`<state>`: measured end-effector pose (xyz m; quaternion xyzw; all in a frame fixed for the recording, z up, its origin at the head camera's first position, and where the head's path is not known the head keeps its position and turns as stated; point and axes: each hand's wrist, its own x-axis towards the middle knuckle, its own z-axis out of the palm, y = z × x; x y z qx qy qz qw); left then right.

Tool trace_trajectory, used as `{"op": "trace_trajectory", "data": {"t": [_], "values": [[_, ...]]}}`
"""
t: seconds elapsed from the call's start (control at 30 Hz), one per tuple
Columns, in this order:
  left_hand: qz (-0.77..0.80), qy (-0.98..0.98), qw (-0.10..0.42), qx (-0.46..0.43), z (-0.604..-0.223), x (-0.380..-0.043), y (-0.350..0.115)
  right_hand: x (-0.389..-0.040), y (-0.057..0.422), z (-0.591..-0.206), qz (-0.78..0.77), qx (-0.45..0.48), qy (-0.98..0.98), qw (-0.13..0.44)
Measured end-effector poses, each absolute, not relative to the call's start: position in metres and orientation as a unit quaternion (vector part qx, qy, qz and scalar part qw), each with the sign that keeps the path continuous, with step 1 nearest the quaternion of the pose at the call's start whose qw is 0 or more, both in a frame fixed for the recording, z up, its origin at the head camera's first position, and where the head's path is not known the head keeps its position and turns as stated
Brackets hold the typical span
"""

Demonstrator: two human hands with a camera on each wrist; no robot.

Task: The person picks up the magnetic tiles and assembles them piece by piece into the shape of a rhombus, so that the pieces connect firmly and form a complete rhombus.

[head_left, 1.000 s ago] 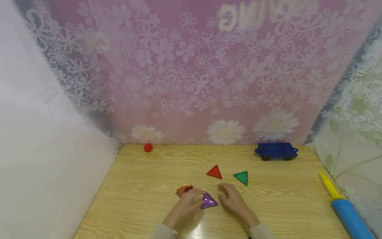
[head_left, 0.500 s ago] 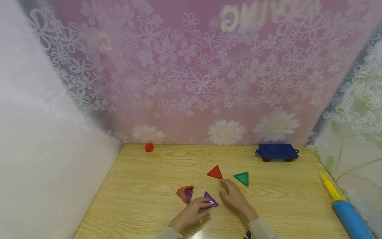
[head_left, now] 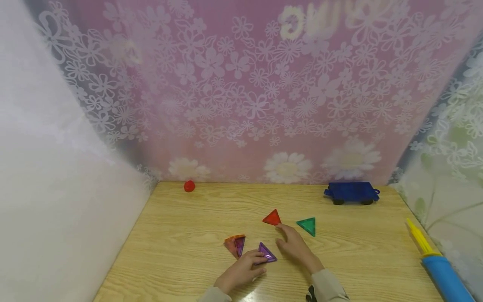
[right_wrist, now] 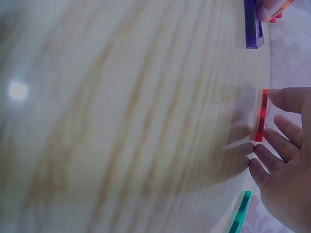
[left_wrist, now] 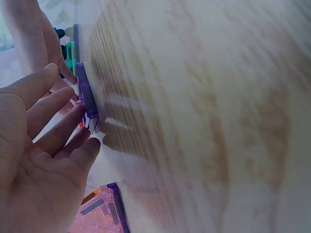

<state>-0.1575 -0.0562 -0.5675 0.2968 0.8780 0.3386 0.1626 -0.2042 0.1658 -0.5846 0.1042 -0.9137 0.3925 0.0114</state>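
Observation:
My left hand (head_left: 241, 270) lies over a purple translucent triangle tile (head_left: 268, 253), its loosely bent fingers resting on the tile's left part. In the left wrist view the fingertips meet the edge of that tile (left_wrist: 87, 94), and the thumb is not closed round it. To the right, my right hand (head_left: 297, 248) reaches forward with relaxed fingers. Its index fingertip is right at the lower corner of a red triangle tile (head_left: 272, 217). Seen from the right wrist, the red tile (right_wrist: 261, 116) lies flat just beyond the spread fingers.
A green triangle tile (head_left: 308, 225) lies right of the red one. Left of the hands, an orange tile (head_left: 230, 245) overlaps a purple piece (head_left: 240, 244). Farther off are a red ball-like piece (head_left: 189, 186), a blue wheeled toy base (head_left: 351, 192) and a blue-and-yellow pump-like toy (head_left: 445, 274).
My left hand has moved right, off the orange tile and onto the purple triangle. The right hand has shifted forward and left, its index finger now at the red tile.

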Motion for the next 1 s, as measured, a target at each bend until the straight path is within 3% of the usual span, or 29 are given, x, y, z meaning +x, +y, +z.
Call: {"op": "trace_trajectory", "data": {"t": [0.63,1.0], "values": [[0.342,0.878,0.145,0.302,-0.569,-0.156,-0.058,-0.181,0.178,-0.581,0.408,0.069,-0.910,-0.005],[0.348,0.871,0.122,0.326,-0.569,-0.157,-0.059,-0.169,0.190,-0.577,0.414,0.057,-0.908,0.021]]}}
